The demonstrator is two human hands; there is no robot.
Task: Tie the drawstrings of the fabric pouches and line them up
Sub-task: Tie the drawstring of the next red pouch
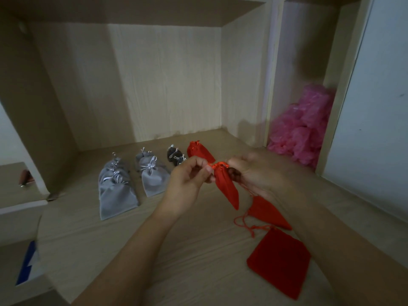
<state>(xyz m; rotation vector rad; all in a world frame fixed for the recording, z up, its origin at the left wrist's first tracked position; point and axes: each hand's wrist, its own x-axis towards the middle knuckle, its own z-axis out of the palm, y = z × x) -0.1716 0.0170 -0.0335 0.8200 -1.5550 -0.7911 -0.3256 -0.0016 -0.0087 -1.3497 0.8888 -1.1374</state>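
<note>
while both the left hand (pixel 187 180) and the right hand (pixel 254 173) are pinching the drawstring (pixel 209 166) at the neck of the red pouch (pixel 226 186), which is hanging above the shelf (pixel 154 250), a slipping cord is probably threatening to leave the knot loose.

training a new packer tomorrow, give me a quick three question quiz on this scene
1. What colour is the held pouch that the left hand and right hand pinch at its neck? A grey, B red, C black
2. True or false: in the row, the far red pouch lies right of the dark pouches.
3. Fill in: ___ loose red pouches lie apart from the row, nearer the camera.
Key: 1 B; 2 true; 3 two.
</note>
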